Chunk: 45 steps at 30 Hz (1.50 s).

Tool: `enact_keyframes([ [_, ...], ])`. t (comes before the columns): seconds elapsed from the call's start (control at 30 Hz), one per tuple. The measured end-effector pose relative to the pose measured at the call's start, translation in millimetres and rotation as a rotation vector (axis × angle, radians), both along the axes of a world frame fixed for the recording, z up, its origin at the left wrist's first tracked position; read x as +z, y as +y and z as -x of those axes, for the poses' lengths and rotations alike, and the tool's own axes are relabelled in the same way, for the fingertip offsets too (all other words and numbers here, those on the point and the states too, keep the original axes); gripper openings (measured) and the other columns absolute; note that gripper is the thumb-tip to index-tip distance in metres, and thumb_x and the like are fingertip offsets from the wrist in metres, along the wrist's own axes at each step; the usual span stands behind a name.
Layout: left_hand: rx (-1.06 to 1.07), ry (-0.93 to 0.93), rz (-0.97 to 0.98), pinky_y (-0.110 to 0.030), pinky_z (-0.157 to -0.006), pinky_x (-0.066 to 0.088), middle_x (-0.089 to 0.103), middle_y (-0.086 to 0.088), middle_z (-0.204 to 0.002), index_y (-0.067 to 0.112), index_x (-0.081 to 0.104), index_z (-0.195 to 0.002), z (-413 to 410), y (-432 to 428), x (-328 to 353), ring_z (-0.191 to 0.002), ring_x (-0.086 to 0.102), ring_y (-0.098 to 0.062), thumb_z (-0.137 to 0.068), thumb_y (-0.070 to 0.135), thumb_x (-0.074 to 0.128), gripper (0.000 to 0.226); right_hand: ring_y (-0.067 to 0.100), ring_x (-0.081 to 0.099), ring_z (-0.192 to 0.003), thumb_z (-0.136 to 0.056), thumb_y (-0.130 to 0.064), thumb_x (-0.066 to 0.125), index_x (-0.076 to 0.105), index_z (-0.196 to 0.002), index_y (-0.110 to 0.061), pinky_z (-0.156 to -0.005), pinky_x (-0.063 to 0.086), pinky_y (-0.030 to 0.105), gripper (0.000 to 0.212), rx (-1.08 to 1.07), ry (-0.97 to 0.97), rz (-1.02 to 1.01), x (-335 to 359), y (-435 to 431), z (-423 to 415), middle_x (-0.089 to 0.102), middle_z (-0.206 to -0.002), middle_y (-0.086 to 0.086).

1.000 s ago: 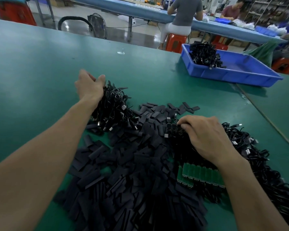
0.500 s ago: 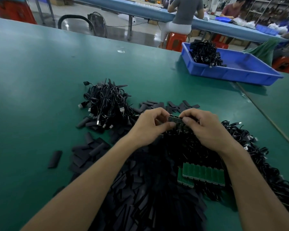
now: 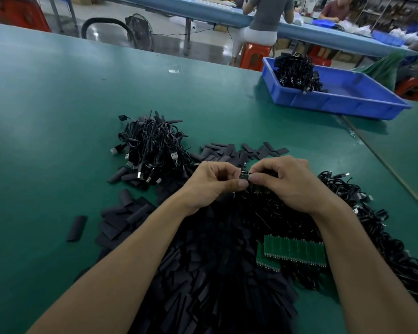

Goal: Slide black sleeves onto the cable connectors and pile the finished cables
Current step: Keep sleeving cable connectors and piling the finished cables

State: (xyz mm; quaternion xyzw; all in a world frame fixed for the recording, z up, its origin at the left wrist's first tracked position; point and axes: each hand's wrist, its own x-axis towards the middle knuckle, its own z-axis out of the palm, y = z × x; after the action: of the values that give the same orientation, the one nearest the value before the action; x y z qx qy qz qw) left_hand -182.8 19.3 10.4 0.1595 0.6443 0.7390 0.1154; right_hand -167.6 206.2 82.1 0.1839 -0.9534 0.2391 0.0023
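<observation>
My left hand [image 3: 212, 184] and my right hand [image 3: 292, 182] meet over the middle of the green table, both pinching a small dark strip of cable connectors [image 3: 244, 175] between thumbs and fingertips. Under my forearms spreads a big heap of flat black sleeves [image 3: 203, 273]. A pile of black cables with USB plugs [image 3: 152, 145] lies to the upper left of my hands. More tangled black cables [image 3: 372, 225] run along the right side.
Green circuit strips [image 3: 292, 251] lie between my forearms. A blue tray [image 3: 336, 102] holding a bundle of black cables stands at the far right. A loose sleeve [image 3: 77, 228] lies alone at left. People sit at a bench beyond the table.
My left hand left the cable pile at upper left and came to the centre, joining my right hand on the connector strip. The hands now pinch it a little closer together.
</observation>
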Motion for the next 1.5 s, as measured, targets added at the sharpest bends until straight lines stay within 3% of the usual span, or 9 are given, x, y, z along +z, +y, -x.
enact_keyframes([
  [0.17, -0.1, -0.038, -0.023, -0.01, -0.048, 0.035, 0.058, 0.012, -0.057, 0.019, 0.068, -0.071, 6, -2, 3, -0.048, 0.044, 0.001, -0.082, 0.013, 0.073, 0.015, -0.005, 0.061, -0.084, -0.093, -0.036, 0.067, 0.07, -0.084, -0.045, -0.105, 0.039, 0.05, 0.013, 0.052, -0.106, 0.144, -5, 7, 7, 0.07, -0.081, -0.025],
  [0.27, -0.178, -0.08, -0.092, -0.01, -0.047, 0.037, 0.058, 0.014, -0.057, 0.024, 0.071, -0.066, 7, 0, 6, -0.047, 0.046, 0.002, -0.084, 0.017, 0.069, 0.019, -0.002, 0.059, -0.071, -0.092, -0.022, 0.068, 0.072, -0.081, -0.03, -0.079, 0.047, 0.02, 0.014, 0.073, -0.159, 0.321, -4, 7, 7, 0.069, -0.073, -0.017],
  [0.43, 0.097, -0.027, -0.199, -0.017, -0.068, 0.054, 0.071, 0.009, -0.074, 0.014, 0.065, -0.083, 6, 5, 14, -0.068, 0.063, -0.002, -0.094, 0.016, 0.061, 0.011, -0.01, 0.06, -0.069, -0.089, -0.019, 0.073, 0.07, -0.086, -0.029, -0.068, 0.043, 0.003, 0.012, -0.225, 0.252, 0.337, -2, 10, 7, 0.066, -0.077, -0.02],
  [0.63, 0.279, 0.113, -0.565, -0.032, -0.07, 0.06, 0.066, 0.004, -0.071, 0.015, 0.056, -0.096, -4, -16, 44, -0.064, 0.064, -0.011, -0.096, 0.022, 0.057, 0.007, 0.026, 0.064, -0.088, -0.094, -0.026, 0.068, 0.076, -0.102, -0.009, -0.085, 0.05, 0.044, 0.02, -0.558, 0.769, 0.226, 3, 15, -3, 0.073, -0.095, 0.008],
  [0.93, 0.415, 0.491, 0.143, -0.024, -0.043, 0.034, 0.045, 0.015, -0.055, 0.028, 0.068, -0.106, -16, -48, 44, -0.046, 0.036, -0.002, -0.104, 0.023, 0.051, 0.018, 0.014, 0.064, -0.081, -0.081, -0.056, 0.074, 0.073, -0.084, -0.033, -0.07, 0.05, 0.03, 0.023, -0.175, -0.109, -0.476, 13, -31, -35, 0.068, -0.09, -0.009],
  [1.07, 0.296, 0.361, 0.367, -0.039, -0.048, 0.042, 0.047, 0.009, -0.062, 0.034, 0.06, -0.131, -17, -55, 32, -0.055, 0.043, -0.013, -0.106, 0.02, 0.045, 0.032, 0.029, 0.06, -0.086, -0.09, -0.065, 0.056, 0.064, -0.094, -0.024, -0.07, 0.039, 0.036, 0.042, -0.211, -0.096, -0.562, 7, -47, -31, 0.056, -0.091, 0.003],
  [1.17, 0.226, 0.296, 0.366, -0.022, -0.053, 0.048, 0.065, 0.016, -0.075, 0.024, 0.054, -0.139, -18, -52, 29, -0.064, 0.056, -0.004, -0.106, 0.011, 0.044, 0.037, 0.033, 0.062, -0.098, -0.096, -0.054, 0.056, 0.062, -0.106, -0.02, -0.07, 0.039, 0.037, 0.036, -0.174, -0.117, -0.536, 0, -56, -23, 0.058, -0.102, 0.007],
  [1.27, 0.224, 0.289, 0.36, -0.022, -0.055, 0.048, 0.071, 0.011, -0.081, 0.029, 0.055, -0.119, -19, -51, 30, -0.065, 0.064, -0.009, -0.105, 0.01, 0.046, 0.025, 0.03, 0.062, -0.091, -0.094, -0.059, 0.056, 0.055, -0.088, -0.016, -0.067, 0.041, 0.036, 0.044, -0.115, -0.147, -0.564, -14, -64, -19, 0.057, -0.094, 0.003],
  [1.5, 0.315, 0.231, 0.372, -0.019, -0.057, 0.051, 0.074, 0.007, -0.083, 0.027, 0.059, -0.097, -16, -51, 27, -0.066, 0.068, -0.009, -0.103, 0.011, 0.051, 0.019, 0.026, 0.061, -0.109, -0.093, -0.054, 0.061, 0.063, -0.12, -0.024, -0.088, 0.038, 0.041, 0.041, -0.175, 0.045, -0.488, -37, -69, -23, 0.063, -0.116, 0.0],
])
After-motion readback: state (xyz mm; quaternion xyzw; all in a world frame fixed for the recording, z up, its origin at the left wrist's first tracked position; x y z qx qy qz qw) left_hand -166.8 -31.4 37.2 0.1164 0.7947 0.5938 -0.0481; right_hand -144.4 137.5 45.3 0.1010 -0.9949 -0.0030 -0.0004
